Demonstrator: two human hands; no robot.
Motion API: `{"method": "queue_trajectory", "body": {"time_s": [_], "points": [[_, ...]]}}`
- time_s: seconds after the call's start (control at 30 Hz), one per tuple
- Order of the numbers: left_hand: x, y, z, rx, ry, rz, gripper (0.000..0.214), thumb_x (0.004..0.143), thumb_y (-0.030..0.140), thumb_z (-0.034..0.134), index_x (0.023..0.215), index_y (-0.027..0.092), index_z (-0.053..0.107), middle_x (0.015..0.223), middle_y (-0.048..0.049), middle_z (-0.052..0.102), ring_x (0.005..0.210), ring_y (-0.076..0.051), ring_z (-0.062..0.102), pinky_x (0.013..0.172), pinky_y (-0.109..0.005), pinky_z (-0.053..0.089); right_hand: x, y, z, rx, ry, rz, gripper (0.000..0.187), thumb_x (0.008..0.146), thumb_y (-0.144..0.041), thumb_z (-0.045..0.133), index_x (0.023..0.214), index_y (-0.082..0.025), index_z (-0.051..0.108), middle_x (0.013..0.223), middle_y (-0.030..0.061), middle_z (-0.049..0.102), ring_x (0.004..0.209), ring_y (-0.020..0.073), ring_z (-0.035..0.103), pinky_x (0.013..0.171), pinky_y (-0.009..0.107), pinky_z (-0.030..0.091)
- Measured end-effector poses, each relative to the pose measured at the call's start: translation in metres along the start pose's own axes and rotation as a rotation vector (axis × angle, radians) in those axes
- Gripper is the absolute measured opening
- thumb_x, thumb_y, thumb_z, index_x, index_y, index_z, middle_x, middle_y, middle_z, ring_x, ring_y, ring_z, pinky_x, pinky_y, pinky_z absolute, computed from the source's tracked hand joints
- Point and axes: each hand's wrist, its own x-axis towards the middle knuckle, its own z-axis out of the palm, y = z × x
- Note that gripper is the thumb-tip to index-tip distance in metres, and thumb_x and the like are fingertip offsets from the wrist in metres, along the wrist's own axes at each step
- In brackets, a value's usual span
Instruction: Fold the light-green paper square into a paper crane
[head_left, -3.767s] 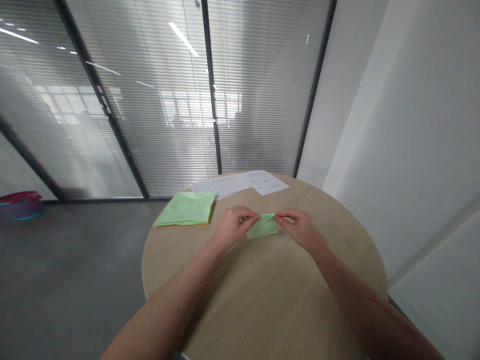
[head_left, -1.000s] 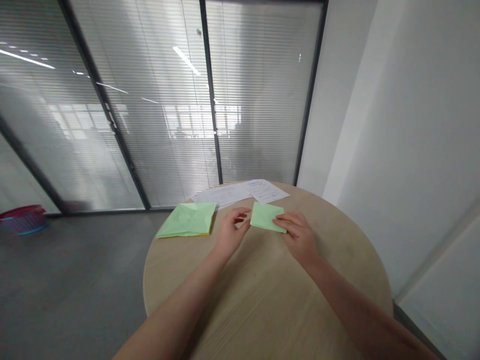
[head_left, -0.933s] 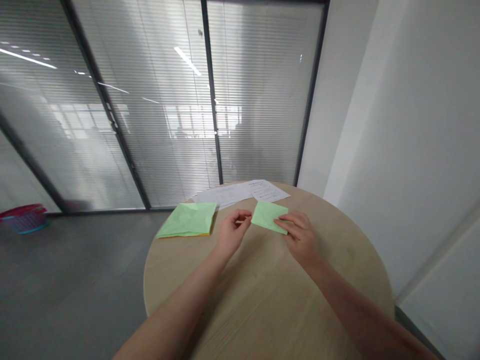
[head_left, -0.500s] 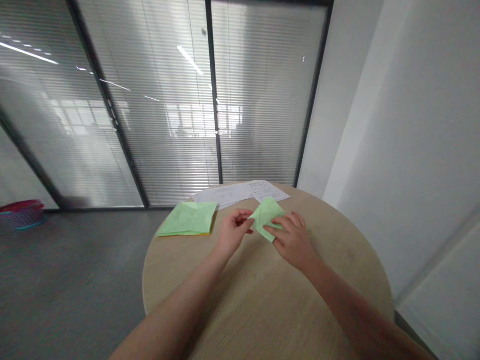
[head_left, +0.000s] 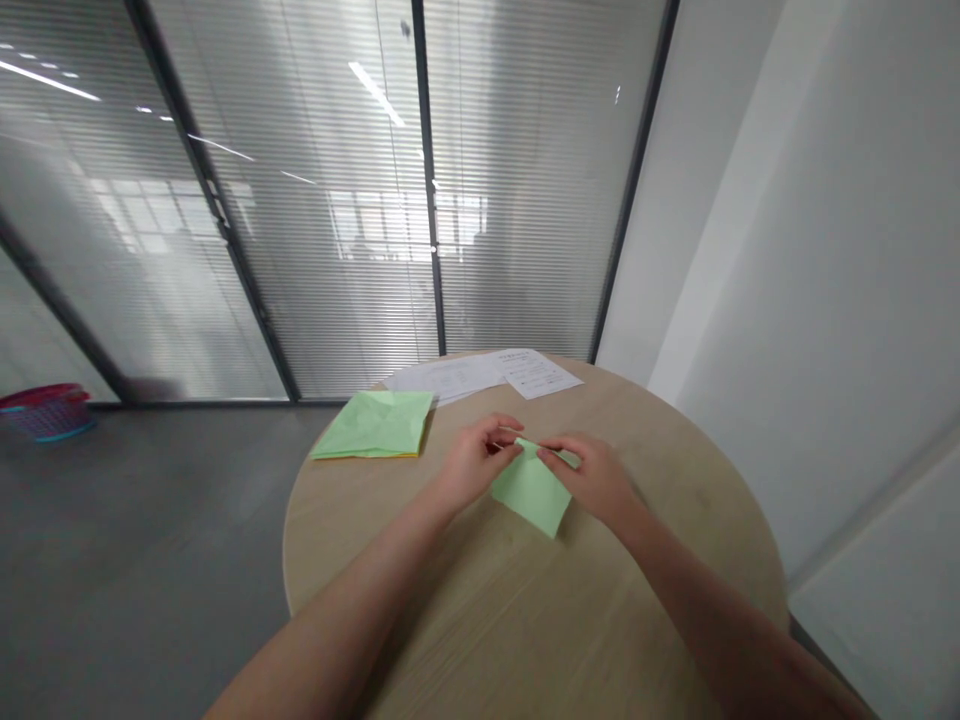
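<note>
Several glass panels point(head_left: 337, 310) in dark frames span the far side, slatted blinds showing through them and bright ceiling lights reflected on their surface. White wall point(head_left: 847, 260) rises on the right, and grey floor point(head_left: 172, 520) spreads out at the lower left. Between them stands a round wood-grain table point(head_left: 517, 630), its far edge near the glass.

Along that far edge lie white paper sheets point(head_left: 448, 377), overlapped on their right by a printed page point(head_left: 538, 373) whose text is too small to read. Nearer, at the table's left edge, sits a stack of light-green paper point(head_left: 377, 424) with a thin yellow layer along its near side. Well apart on the floor at far left is a basket point(head_left: 46, 412), red at the rim and blue at the base.

Left hand point(head_left: 478, 462) and right hand point(head_left: 598, 482) are close together over the middle of the table, each with thumb and fingers pinched on the upper edge of a small light-green paper piece point(head_left: 532, 493). It slants down toward the wearer, one corner lowest; whether that corner touches the tabletop, I cannot tell.
</note>
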Motion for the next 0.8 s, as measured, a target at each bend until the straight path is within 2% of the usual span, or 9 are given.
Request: {"method": "queue_trajectory", "body": {"time_s": [0.07,0.13,0.33,0.53,0.67,0.8], "points": [[-0.001,0.001,0.001,0.015,0.013,0.023,0.014,0.083,0.018,0.066,0.096,0.018,0.067,0.086,-0.0032,0.073,0.078,-0.015,0.068,0.067,-0.026,0.052,-0.001,0.002,0.004,0.127,-0.027,0.083,0.015,0.090,-0.029,0.062,0.085,-0.022,0.074,0.083,0.0052,0.076,0.074,0.0199,0.069,0.069,0.031,0.052],[0.000,0.003,0.000,0.035,0.036,0.041,0.009,0.084,0.020,0.066,0.092,0.018,0.068,0.087,-0.0036,0.073,0.078,-0.015,0.068,0.067,-0.026,0.053,-0.002,0.002,0.006,0.194,-0.007,0.112,0.015,0.090,-0.029,0.062,0.084,-0.021,0.074,0.081,0.0046,0.076,0.072,0.0192,0.069,0.066,0.029,0.052],[0.001,0.006,-0.003,0.057,0.085,0.101,0.007,0.084,0.021,0.066,0.084,0.018,0.072,0.096,-0.0062,0.074,0.083,-0.016,0.068,0.069,-0.027,0.054,-0.002,0.000,0.003,0.204,0.065,0.072,0.016,0.090,-0.031,0.062,0.085,-0.021,0.074,0.082,0.0054,0.075,0.074,0.0193,0.069,0.069,0.030,0.053],[0.002,0.001,-0.002,0.007,0.080,0.006,0.012,0.082,0.024,0.069,0.090,0.018,0.074,0.089,-0.0057,0.075,0.079,-0.017,0.068,0.072,-0.029,0.054,-0.004,0.000,0.004,0.182,0.044,0.031,0.016,0.091,-0.029,0.061,0.086,-0.021,0.073,0.081,0.0049,0.074,0.073,0.0184,0.068,0.069,0.030,0.052],[0.006,-0.009,-0.003,-0.120,0.018,-0.075,0.012,0.079,0.027,0.071,0.086,0.017,0.073,0.084,-0.0050,0.074,0.076,-0.017,0.067,0.072,-0.029,0.054,-0.004,-0.003,0.002,0.130,0.035,-0.018,0.016,0.093,-0.027,0.059,0.087,-0.021,0.072,0.081,0.0045,0.073,0.074,0.0180,0.067,0.070,0.030,0.050],[0.006,-0.007,-0.005,-0.065,-0.009,-0.061,0.009,0.080,0.025,0.070,0.082,0.017,0.073,0.082,-0.0043,0.074,0.076,-0.016,0.067,0.073,-0.029,0.053,-0.004,-0.003,0.001,0.084,0.037,-0.042,0.016,0.094,-0.026,0.058,0.087,-0.021,0.072,0.082,0.0047,0.073,0.075,0.0183,0.067,0.071,0.030,0.049]]}}
